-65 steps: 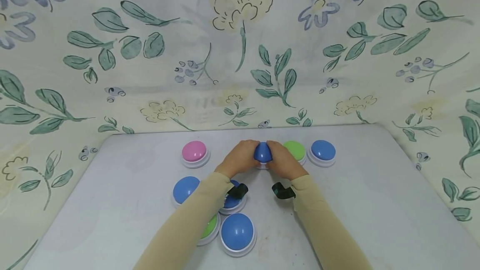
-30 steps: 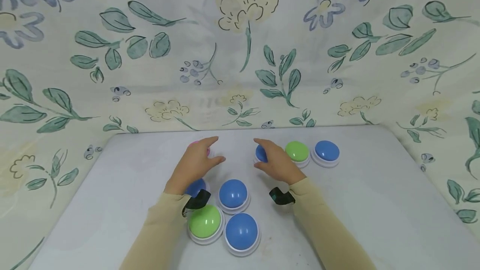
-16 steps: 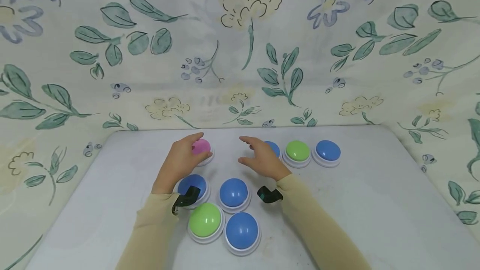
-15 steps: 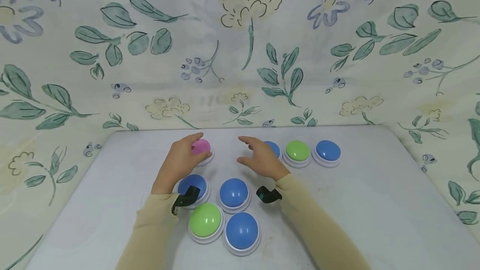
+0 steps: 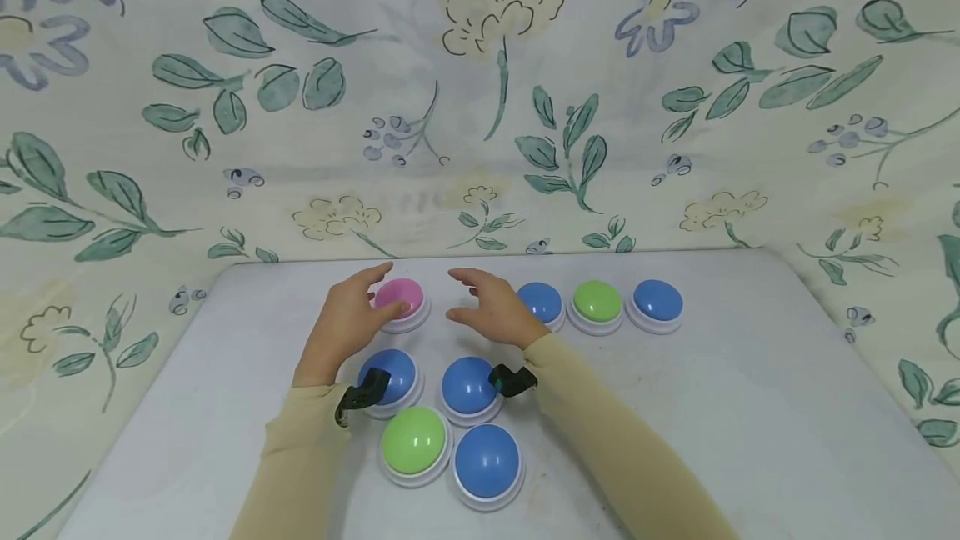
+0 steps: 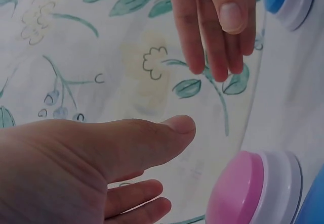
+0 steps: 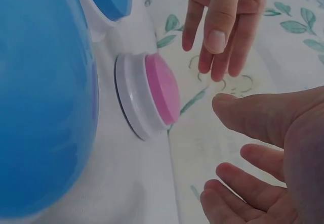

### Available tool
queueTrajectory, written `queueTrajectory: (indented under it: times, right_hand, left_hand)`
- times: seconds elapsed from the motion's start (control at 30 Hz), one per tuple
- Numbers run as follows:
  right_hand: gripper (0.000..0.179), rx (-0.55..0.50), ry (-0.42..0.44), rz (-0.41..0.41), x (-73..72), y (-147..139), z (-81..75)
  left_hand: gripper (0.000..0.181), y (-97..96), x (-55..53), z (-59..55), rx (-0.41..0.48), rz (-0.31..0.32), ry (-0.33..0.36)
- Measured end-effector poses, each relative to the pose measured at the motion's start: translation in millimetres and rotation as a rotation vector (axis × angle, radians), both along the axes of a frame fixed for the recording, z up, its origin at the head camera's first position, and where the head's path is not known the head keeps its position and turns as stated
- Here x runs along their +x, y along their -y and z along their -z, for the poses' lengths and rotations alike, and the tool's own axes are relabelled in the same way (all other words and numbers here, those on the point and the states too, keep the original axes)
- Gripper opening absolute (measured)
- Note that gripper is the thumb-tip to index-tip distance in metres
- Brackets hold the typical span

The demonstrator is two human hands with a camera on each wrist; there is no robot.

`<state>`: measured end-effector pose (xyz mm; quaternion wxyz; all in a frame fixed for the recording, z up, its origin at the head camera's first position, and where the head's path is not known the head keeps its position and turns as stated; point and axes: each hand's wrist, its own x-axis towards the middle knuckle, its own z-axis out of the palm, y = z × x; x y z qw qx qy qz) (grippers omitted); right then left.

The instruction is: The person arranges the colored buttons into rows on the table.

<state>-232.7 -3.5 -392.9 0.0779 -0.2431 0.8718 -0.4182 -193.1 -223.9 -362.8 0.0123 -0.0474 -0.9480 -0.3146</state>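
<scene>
Gleaming near the worktop's (image 5: 750, 407) far edge — white-based pink button (image 5: 400, 293)
Left hand (image 5: 345, 319), right hand (image 5: 497, 309): fingers released — left thumb partly hides the button.

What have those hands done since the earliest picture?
The left hand and right hand let go of the blue button beside the back green button and moved leftward, to either side of the pink button, holding nothing now. The pink button, both green buttons and the other blue buttons look unmoved.

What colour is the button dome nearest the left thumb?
Pink; the button dome shows best in the right wrist view, uncovered.
</scene>
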Motion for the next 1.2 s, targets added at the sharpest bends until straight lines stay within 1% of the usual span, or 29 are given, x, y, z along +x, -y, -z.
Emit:
queueTrajectory:
  times: [0.13, 0.3, 0.43, 0.6, 0.93, 1.07, 1.2]
  right_hand:
    - [0.059, 0.039, 0.007, -0.001, -3.6, 7, -0.4]
    - [0.059, 0.076, 0.009, -0.007, -7.9, 15, -0.9]
    - [0.059, 0.067, 0.017, -0.019, -9.5, 22, -1.8]
    - [0.06, 0.057, 0.058, -0.018, -12.1, 31, -2.7]
    - [0.065, 0.056, 0.132, -0.018, -19.5, 51, -1.8]
    - [0.065, 0.054, 0.131, -0.029, -22.8, 58, 0.4]
    - [0.066, 0.083, 0.13, -0.028, -25.2, 65, 3.5]
  left_hand:
    - [0.068, 3.5, -2.0, 3.3, -0.004, -0.005, 0.005]
    - [0.066, 6.5, -7.1, 12.7, -0.002, -0.008, -0.016]
    - [0.065, 9.2, -10.1, 18.7, 0.005, -0.01, -0.021]
    - [0.064, 14.1, -13.5, 24.9, 0.018, -0.011, -0.031]
    - [0.071, 21.3, -16.6, 31.6, 0.055, -0.021, 0.003]
    - [0.075, 25.2, -18.0, 34.4, 0.068, -0.005, 0.013]
    - [0.076, 28.8, -19.8, 36.6, 0.079, 0.016, 0.014]
